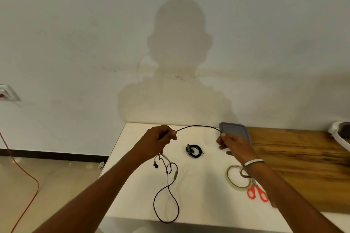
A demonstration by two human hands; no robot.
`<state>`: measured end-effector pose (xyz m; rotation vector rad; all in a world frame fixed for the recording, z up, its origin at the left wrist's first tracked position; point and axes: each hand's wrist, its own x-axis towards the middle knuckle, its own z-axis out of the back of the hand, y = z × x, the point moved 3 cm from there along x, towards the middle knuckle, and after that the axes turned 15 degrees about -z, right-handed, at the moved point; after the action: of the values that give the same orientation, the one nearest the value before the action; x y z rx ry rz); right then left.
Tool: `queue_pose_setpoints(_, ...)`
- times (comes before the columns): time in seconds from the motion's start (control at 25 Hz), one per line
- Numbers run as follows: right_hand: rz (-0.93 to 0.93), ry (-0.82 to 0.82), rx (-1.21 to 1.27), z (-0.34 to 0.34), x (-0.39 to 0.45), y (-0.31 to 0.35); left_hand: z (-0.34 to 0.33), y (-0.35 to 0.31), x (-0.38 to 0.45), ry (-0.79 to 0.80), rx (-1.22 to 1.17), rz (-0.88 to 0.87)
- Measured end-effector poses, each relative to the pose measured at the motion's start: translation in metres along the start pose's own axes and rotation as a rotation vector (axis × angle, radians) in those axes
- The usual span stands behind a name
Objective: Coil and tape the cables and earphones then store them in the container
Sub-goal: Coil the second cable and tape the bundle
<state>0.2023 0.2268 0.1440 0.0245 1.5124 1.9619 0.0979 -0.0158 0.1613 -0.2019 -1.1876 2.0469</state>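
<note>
My left hand [161, 137] and right hand [230, 143] each pinch the black cable [198, 126], fingers closed on it; it arches between them above the white table [198, 185]. Light, springy, holds its curve, so it will likely fight a tight coil. Best gripped near the ends. Earphones [166, 168] dangle from the left hand, limp, tangle-prone. Container [235, 130] sits behind the right hand.

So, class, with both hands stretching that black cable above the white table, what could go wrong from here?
1. The loose black earphone cord loops to the white table edge and could slide off.
2. It hangs under the left hand, so it could tangle with the thin black cable held by the right hand.
3. The orange-handled scissors lie under the right forearm, easily knocked.
</note>
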Motion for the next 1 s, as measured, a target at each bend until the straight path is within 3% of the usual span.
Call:
queue_pose_setpoints(0.16,0.02,0.058,-0.574,-0.021,0.003,-0.026,-0.01,-0.011,-0.003,0.046,-0.027,-0.035)
queue_pose_setpoints(0.24,-0.011,0.122,-0.685,-0.03,-0.002,-0.029,-0.014,-0.015,-0.005,0.091,-0.022,-0.047)
queue_pose_setpoints(0.44,0.256,0.254,-0.416,-0.058,-0.031,0.017,-0.022,-0.019,-0.004,0.135,0.025,-0.135)
queue_pose_setpoints(0.56,0.381,0.213,-0.487,-0.064,-0.038,0.038,-0.018,-0.019,-0.004,0.128,0.037,-0.1)
queue_pose_setpoints(0.68,0.43,0.098,-0.493,-0.054,-0.037,0.043,-0.011,-0.017,-0.006,0.159,0.071,-0.095)
queue_pose_setpoints(1.0,0.363,-0.207,-0.156,-0.01,-0.021,0.034,0.001,-0.012,-0.006,0.127,0.016,-0.023)
